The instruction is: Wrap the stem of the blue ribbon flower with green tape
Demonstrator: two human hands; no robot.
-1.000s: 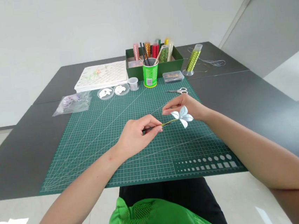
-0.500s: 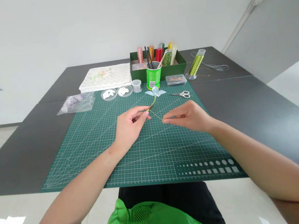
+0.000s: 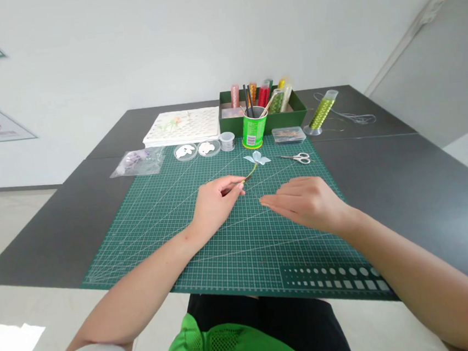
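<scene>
My left hand (image 3: 215, 202) pinches the lower end of a thin green stem that carries a small pale-blue flower (image 3: 258, 158), whose head points away from me over the green cutting mat (image 3: 172, 225). To the right of the stem my right hand (image 3: 305, 202) hovers just above the mat, palm down, fingers stretched toward the left hand and holding nothing that I can see. A thin wire line runs across the mat under both hands.
Small scissors (image 3: 298, 158) lie on the mat beyond my right hand. A green cup of sticks (image 3: 253, 129), a dark green box of bead tubes (image 3: 261, 112), round lidded dishes (image 3: 196, 150), a plastic bag (image 3: 137, 162), a white pad (image 3: 182, 126) and a green wire spool (image 3: 321, 113) line the far side.
The flower has swung from pointing right to pointing away from me. My right hand let go of it, came nearer and flattened out. The view tilted up and left.
</scene>
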